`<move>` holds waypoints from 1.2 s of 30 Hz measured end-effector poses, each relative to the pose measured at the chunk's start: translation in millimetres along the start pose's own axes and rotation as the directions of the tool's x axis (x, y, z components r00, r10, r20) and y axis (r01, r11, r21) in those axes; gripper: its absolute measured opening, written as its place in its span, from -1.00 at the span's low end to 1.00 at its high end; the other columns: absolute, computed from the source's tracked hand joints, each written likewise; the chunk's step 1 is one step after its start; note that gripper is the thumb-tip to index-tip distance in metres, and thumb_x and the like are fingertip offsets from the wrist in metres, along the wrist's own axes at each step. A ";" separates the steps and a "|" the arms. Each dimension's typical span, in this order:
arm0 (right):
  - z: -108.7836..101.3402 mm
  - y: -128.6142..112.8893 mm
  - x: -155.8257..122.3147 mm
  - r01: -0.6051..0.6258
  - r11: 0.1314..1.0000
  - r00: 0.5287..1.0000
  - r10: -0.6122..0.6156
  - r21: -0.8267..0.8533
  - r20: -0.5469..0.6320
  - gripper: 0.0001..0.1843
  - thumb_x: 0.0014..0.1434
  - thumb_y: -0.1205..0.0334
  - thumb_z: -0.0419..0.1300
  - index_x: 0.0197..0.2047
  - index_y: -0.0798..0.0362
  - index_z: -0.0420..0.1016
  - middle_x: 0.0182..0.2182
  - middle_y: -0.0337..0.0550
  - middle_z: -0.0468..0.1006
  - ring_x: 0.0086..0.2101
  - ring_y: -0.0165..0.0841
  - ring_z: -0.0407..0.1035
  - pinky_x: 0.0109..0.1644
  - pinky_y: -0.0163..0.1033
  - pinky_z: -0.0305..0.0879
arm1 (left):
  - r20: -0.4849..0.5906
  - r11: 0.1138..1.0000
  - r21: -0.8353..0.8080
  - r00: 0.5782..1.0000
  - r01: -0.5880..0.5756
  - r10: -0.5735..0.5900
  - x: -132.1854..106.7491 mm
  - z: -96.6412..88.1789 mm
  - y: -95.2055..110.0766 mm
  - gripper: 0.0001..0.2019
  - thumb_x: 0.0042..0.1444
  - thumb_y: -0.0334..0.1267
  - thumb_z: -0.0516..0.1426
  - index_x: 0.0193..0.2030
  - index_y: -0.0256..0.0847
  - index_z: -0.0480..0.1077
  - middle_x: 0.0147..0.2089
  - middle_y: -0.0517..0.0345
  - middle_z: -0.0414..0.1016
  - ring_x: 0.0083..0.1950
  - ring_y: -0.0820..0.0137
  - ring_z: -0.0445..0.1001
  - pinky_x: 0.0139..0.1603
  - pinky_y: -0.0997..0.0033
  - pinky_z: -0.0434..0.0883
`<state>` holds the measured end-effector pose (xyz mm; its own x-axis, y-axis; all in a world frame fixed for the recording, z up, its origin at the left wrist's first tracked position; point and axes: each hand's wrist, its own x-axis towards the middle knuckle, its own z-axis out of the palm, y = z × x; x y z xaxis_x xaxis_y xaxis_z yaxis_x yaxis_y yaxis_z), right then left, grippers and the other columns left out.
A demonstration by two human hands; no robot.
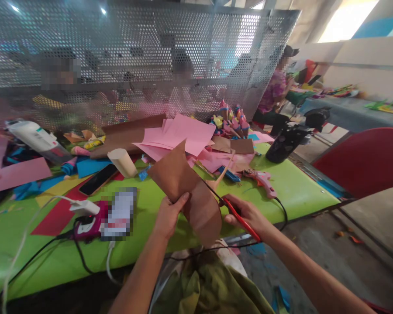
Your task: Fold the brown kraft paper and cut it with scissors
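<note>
My left hand [172, 213] grips a sheet of brown paper [196, 198], thumb on top, above the table's front edge. The sheet is curved along its right side. In my right hand [245, 213] is a pair of scissors [237, 213] with red handles. Their dark blades lie at the paper's upper right edge, where a thin strip [225, 171] of lighter paper sticks up. How far the blades are spread is hard to see. A pink glue gun [262, 181] lies on the table beyond my right hand.
Pink sheets [180, 133] lie heaped at the back of the green table [301, 183]. A power strip [91, 224] with cables and a phone [119, 213] are on the left. A black bottle [281, 141] stands at the right. A perforated metal screen [134, 52] rises behind; a person [273, 93] sits beyond.
</note>
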<state>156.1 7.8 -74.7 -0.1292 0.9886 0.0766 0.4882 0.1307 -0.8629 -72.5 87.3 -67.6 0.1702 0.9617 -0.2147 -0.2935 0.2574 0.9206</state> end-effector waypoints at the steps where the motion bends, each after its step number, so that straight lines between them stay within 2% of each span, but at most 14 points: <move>1: -1.9 -2.4 -0.2 0.015 1.000 1.000 -0.014 -0.018 0.016 -0.24 0.13 -0.53 0.09 -0.13 0.07 0.46 -0.47 -0.28 0.36 -0.42 -0.38 0.19 -0.38 -0.34 0.12 | 0.004 1.000 0.007 1.000 -0.004 0.004 -0.1 0.2 -0.2 -0.54 -0.31 -0.04 0.49 -0.26 -0.29 0.67 -0.18 -0.03 0.72 -0.21 0.27 0.63 -0.11 0.36 0.51; 4: -6.6 -9.7 -0.5 0.036 0.998 0.997 -0.033 -0.052 0.069 -0.23 0.16 -0.52 0.05 -0.08 0.07 0.45 -0.43 -0.26 0.41 -0.41 -0.37 0.25 -0.36 -0.33 0.16 | 0.019 0.999 0.045 1.000 -0.008 0.007 -0.8 0.5 -1.9 -0.55 -0.29 -0.04 0.49 -0.26 -0.28 0.67 -0.17 -0.05 0.72 -0.18 0.24 0.63 -0.10 0.34 0.51; 7: -7.1 -12.8 -0.6 0.034 0.997 0.997 -0.029 -0.064 0.074 -0.20 0.15 -0.55 0.02 -0.07 0.08 0.44 -0.39 -0.23 0.43 -0.39 -0.35 0.29 -0.34 -0.33 0.18 | 0.023 0.996 0.084 1.000 -0.004 0.002 -1.5 0.8 -4.0 -0.55 -0.29 -0.03 0.48 -0.27 -0.29 0.67 -0.17 -0.06 0.72 -0.18 0.21 0.62 -0.10 0.32 0.51; 13: 1.0 -2.7 -0.2 -0.006 1.000 0.999 0.005 -0.019 -0.041 -0.21 0.09 -0.55 0.10 -0.12 0.07 0.45 -0.43 -0.27 0.39 -0.41 -0.37 0.21 -0.38 -0.34 0.13 | 0.051 0.997 0.072 0.998 0.017 -0.020 -2.9 2.0 -3.6 -0.54 -0.26 -0.03 0.48 -0.24 -0.29 0.67 -0.15 -0.07 0.72 -0.16 0.20 0.63 -0.06 0.29 0.50; 17: 3.9 1.9 1.5 -0.036 0.999 0.997 0.038 0.035 -0.063 -0.23 0.04 -0.55 0.16 -0.21 0.08 0.46 -0.47 -0.28 0.34 -0.42 -0.38 0.17 -0.40 -0.34 0.10 | 0.066 0.998 0.065 0.998 0.020 -0.024 -2.9 1.3 -3.4 -0.54 -0.25 -0.03 0.48 -0.21 -0.27 0.67 -0.11 -0.06 0.72 -0.12 0.20 0.63 -0.02 0.29 0.50; 22: 2.5 3.0 1.7 -0.046 0.997 0.998 0.048 0.062 -0.037 -0.21 0.04 -0.58 0.12 -0.23 0.07 0.46 -0.45 -0.24 0.38 -0.39 -0.34 0.24 -0.38 -0.32 0.14 | 0.078 0.997 0.070 0.997 0.019 -0.024 -2.1 -0.9 -1.5 -0.51 -0.25 -0.05 0.48 -0.17 -0.26 0.67 -0.07 -0.07 0.71 -0.09 0.18 0.64 0.02 0.27 0.50; 30: -8.4 -11.6 -1.6 0.038 0.999 0.998 -0.037 -0.017 0.056 -0.19 0.12 -0.56 0.05 -0.07 0.08 0.45 -0.42 -0.26 0.40 -0.42 -0.37 0.24 -0.35 -0.33 0.15 | 0.139 0.985 0.173 0.989 0.018 -0.042 -4.1 -1.1 1.3 -0.52 -0.23 -0.04 0.47 -0.19 -0.30 0.67 -0.10 -0.12 0.71 -0.08 0.13 0.64 -0.01 0.24 0.50; 36: -7.5 -7.3 -0.3 -0.009 1.000 1.000 0.009 -0.026 0.017 -0.20 0.09 -0.56 0.09 -0.13 0.07 0.47 -0.48 -0.28 0.34 -0.45 -0.38 0.19 -0.40 -0.34 0.11 | 0.159 0.981 0.190 0.985 0.031 -0.062 -6.3 -1.6 7.5 -0.54 -0.25 -0.06 0.48 -0.21 -0.31 0.67 -0.11 -0.14 0.71 -0.08 0.10 0.64 0.00 0.22 0.51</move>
<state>159.0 7.1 -64.7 -0.1391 0.9884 0.0605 0.5119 0.1241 -0.8500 -77.3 83.3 -59.9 0.3351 0.9168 -0.2170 -0.1038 0.2649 0.9587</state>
